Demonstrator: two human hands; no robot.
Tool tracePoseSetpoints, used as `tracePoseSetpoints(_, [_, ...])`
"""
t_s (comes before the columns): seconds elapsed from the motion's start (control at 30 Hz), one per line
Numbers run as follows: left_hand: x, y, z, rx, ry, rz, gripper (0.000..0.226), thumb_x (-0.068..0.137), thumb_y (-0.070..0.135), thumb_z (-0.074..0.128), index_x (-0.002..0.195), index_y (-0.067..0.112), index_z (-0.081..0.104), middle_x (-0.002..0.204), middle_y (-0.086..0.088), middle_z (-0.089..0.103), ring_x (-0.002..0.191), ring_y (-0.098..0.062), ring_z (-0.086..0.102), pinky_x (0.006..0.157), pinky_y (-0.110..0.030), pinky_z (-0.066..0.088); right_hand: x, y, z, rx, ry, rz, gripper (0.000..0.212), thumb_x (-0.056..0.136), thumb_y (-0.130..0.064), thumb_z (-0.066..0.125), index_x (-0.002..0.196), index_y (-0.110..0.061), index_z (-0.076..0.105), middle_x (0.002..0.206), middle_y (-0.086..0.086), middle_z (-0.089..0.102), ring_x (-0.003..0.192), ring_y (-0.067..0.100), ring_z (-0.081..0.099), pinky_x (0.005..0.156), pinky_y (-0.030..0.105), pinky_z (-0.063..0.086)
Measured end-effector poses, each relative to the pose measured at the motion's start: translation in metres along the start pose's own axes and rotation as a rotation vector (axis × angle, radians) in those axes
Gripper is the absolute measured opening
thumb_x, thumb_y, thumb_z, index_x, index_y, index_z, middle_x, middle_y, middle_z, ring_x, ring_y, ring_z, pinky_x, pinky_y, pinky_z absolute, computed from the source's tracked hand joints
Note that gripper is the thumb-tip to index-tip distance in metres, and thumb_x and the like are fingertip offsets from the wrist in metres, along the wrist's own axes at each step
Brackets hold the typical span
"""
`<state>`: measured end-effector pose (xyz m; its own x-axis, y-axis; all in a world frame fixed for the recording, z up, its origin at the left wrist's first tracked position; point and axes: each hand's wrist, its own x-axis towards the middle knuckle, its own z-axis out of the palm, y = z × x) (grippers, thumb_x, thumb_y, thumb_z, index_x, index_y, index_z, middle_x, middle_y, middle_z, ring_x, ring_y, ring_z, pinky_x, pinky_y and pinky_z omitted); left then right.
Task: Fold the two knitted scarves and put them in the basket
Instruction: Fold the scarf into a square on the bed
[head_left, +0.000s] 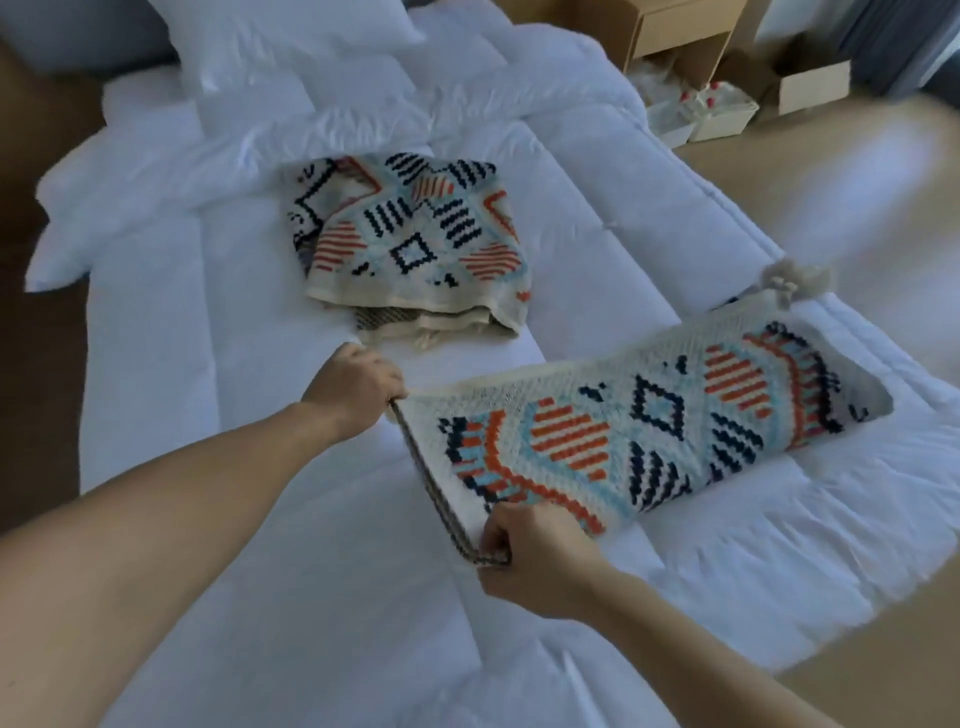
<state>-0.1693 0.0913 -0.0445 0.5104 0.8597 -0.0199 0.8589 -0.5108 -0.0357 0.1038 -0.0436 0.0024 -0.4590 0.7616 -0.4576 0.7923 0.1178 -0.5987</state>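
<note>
**Both hands on one end of the long scarf, the other scarf folded on the bed**

Your left hand (358, 387) is curled shut on the far corner of the long scarf (649, 441), pinching it at the cream border. Your right hand (530, 561) grips the near corner of the same end, fingers wrapped round the edge. The short edge runs taut between your two hands and is lifted off the bed (208, 364), so its darker underside shows.

From your hands the long scarf stretches away to your right across the white duvet, patterned side up, with orange stripes, navy diamonds and pale blue. Its far end reaches the right edge of the bed, where a cream tassel (789, 283) sits.

The folded scarf (410, 239) lies farther up the bed, in the middle, apart from the long scarf and from both hands. It is a rough square with several layers showing at its near edge.

A white pillow (291, 41) lies at the head of the bed. Beyond the bed's right side, cardboard boxes (815, 83) and white tubs (717, 114) stand on the floor (831, 182).
</note>
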Motion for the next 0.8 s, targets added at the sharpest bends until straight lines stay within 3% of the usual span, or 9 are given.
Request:
tracePoseSetpoints(0.1, [-0.032, -0.011, 0.035, 0.053, -0.017, 0.054, 0.022, 0.067, 0.009, 0.088, 0.08, 0.026, 0.08, 0.078, 0.008, 0.073, 0.072, -0.024, 0.066, 0.072, -0.036, 0.048, 0.023, -0.006, 0.054, -0.019, -0.085, -0.02, 0.013, 0.076, -0.017, 0.062, 0.089, -0.018, 0.064, 0.082, 0.001, 0.068, 0.076, 0.021, 0.063, 0.059, 0.026, 0.047])
tracePoseSetpoints(0.23, [-0.073, -0.025, 0.076, 0.1, -0.051, 0.054, 0.023, 0.065, 0.008, 0.088, 0.08, 0.023, 0.079, 0.08, 0.006, 0.072, 0.074, -0.024, 0.064, 0.07, -0.034, 0.046, 0.046, -0.012, 0.116, -0.044, -0.13, -0.05, 0.011, 0.078, -0.018, 0.06, 0.089, -0.016, 0.06, 0.08, -0.001, 0.059, 0.073, 0.024, 0.057, 0.049, 0.019, 0.031])
tracePoseSetpoints(0.43, [-0.114, -0.033, 0.106, 0.13, -0.072, 0.029, 0.019, 0.065, 0.009, 0.086, 0.077, 0.022, 0.079, 0.085, 0.003, 0.073, 0.074, -0.026, 0.063, 0.07, -0.033, 0.043, 0.062, -0.021, 0.174, -0.087, -0.154, -0.066, 0.014, 0.084, -0.019, 0.059, 0.084, -0.018, 0.045, 0.068, -0.008, 0.042, 0.07, 0.019, 0.046, 0.048, 0.018, 0.025])
tracePoseSetpoints(0.63, [-0.131, -0.038, 0.128, 0.229, -0.131, -0.055, 0.022, 0.066, 0.0, 0.077, 0.076, 0.02, 0.076, 0.084, 0.0, 0.067, 0.078, -0.027, 0.059, 0.077, -0.039, 0.042, 0.064, -0.027, 0.202, -0.129, -0.192, -0.123, 0.008, 0.083, -0.016, 0.057, 0.09, -0.015, 0.054, 0.086, 0.001, 0.06, 0.074, 0.018, 0.047, 0.051, 0.02, 0.027])
tracePoseSetpoints(0.73, [-0.125, -0.026, 0.133, 0.217, -0.169, -0.121, 0.024, 0.07, 0.002, 0.074, 0.084, 0.021, 0.073, 0.091, 0.0, 0.066, 0.087, -0.025, 0.058, 0.083, -0.039, 0.042, 0.068, -0.02, 0.205, -0.116, -0.223, -0.079, 0.013, 0.086, -0.023, 0.058, 0.097, -0.017, 0.058, 0.091, -0.002, 0.06, 0.077, 0.016, 0.046, 0.051, 0.015, 0.025])
tracePoseSetpoints(0.8, [-0.118, -0.017, 0.13, 0.184, -0.207, -0.184, 0.032, 0.076, 0.006, 0.066, 0.105, 0.02, 0.069, 0.11, -0.001, 0.063, 0.104, -0.025, 0.055, 0.094, -0.04, 0.038, 0.072, -0.019, 0.203, -0.088, -0.291, -0.084, 0.008, 0.084, -0.025, 0.058, 0.087, -0.019, 0.053, 0.086, -0.005, 0.055, 0.076, 0.017, 0.047, 0.053, 0.014, 0.026])
